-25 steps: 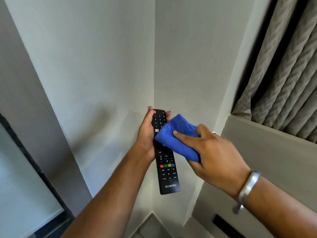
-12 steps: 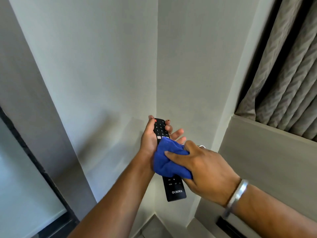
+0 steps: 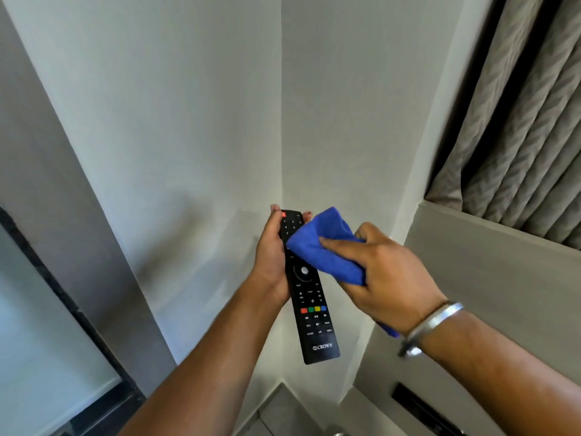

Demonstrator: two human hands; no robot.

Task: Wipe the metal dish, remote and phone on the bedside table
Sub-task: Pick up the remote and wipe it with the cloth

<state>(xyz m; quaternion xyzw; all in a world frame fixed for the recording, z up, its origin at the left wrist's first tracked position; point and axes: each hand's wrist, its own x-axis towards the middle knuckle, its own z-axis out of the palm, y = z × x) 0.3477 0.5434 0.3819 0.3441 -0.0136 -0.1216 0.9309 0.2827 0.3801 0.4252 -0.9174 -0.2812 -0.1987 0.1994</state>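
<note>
A long black remote [image 3: 311,313] with coloured buttons and a CROWN mark is held up in front of the wall corner. My left hand [image 3: 269,256] grips its upper half from the left side, buttons facing me. My right hand [image 3: 382,275] holds a folded blue cloth [image 3: 323,247] pressed on the remote's upper button area, just below the number keys. A metal bangle sits on my right wrist. The metal dish, the phone and the bedside table are out of view.
White walls meet in a corner behind the remote. A grey panel [image 3: 490,278] with a dark slot [image 3: 421,407] stands at the right, under pleated grey curtains [image 3: 528,121]. At the left is a dark-framed glass pane [image 3: 37,325]. A strip of floor shows at the bottom.
My right hand has slid the blue cloth back up the remote from its lower half to the upper keys, uncovering the middle and coloured buttons. My left hand keeps its grip.
</note>
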